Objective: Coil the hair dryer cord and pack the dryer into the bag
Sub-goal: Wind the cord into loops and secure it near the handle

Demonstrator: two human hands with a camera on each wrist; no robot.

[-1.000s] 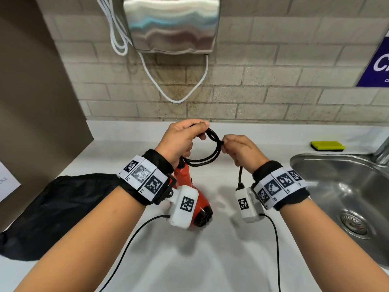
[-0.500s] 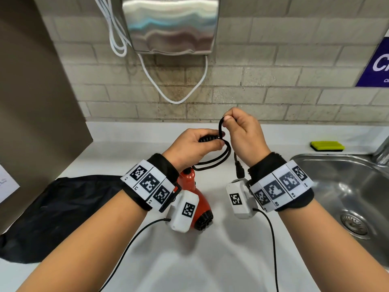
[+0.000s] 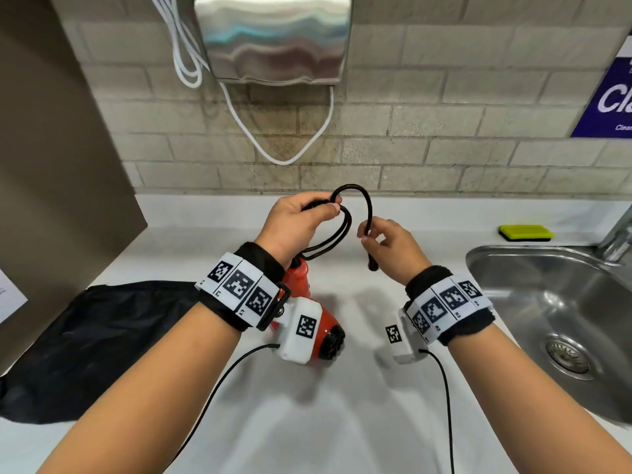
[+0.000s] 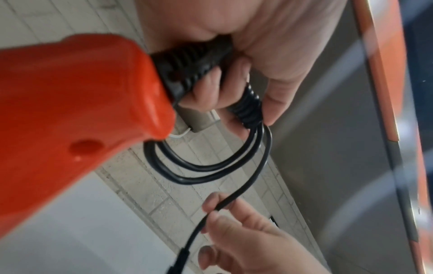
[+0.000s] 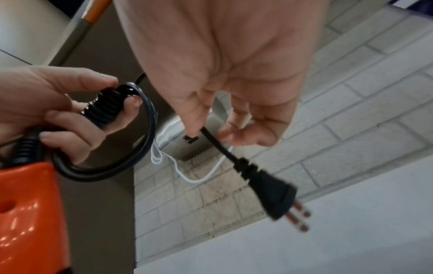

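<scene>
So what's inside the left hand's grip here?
The left hand holds the gathered loops of the black cord and its ribbed collar at the dryer handle's end. How many loops its fingers cover can't be seen.

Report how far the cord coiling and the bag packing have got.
Done: a couple of cord loops are gathered in the left hand by the orange dryer.
In hand: the right hand pinches the last free stretch just above the plug.
Left: wrap that tail in, then pack the dryer into the black bag, which lies flat on the counter.
</scene>
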